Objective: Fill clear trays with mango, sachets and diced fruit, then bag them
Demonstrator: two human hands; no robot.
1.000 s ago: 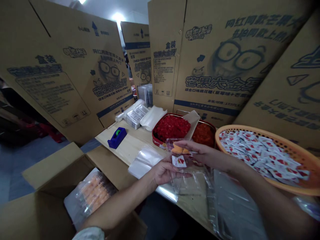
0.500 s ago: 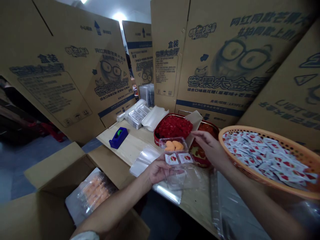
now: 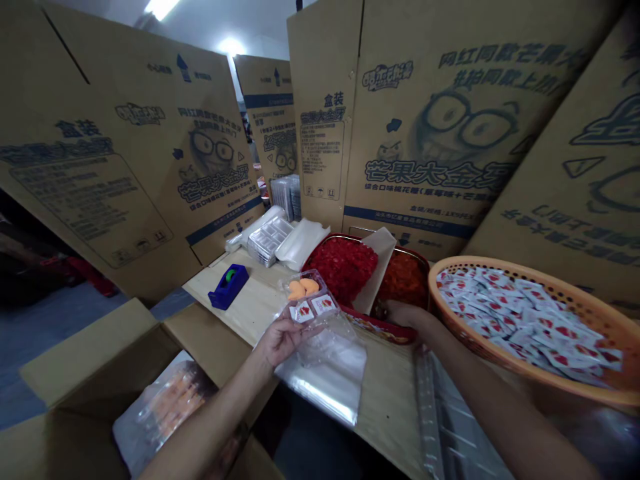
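Note:
My left hand (image 3: 285,337) grips a clear plastic tray (image 3: 327,327), its lid part hanging open toward me. Orange candy pieces (image 3: 303,288) lie in the tray's far compartment, and two white sachets (image 3: 313,307) with red prints sit in the near ones. My right hand (image 3: 403,315) reaches into the right side of a red container (image 3: 395,332), over dark orange-red pieces (image 3: 404,277); its fingertips are hidden in there. Bright red pieces (image 3: 343,267) fill the container's left side, beyond a whitish upright divider (image 3: 376,263).
An orange basket (image 3: 500,267) full of sachets stands at the right. A blue tape dispenser (image 3: 229,287), stacked clear trays (image 3: 267,239) and plastic film (image 3: 325,380) lie on the table. Below left, an open carton (image 3: 85,353) holds packed trays. Large cartons (image 3: 425,133) wall the back.
My right hand has moved down from the divider's edge into the container's right side. My left hand has shifted left with the tray, and the view has turned slightly.

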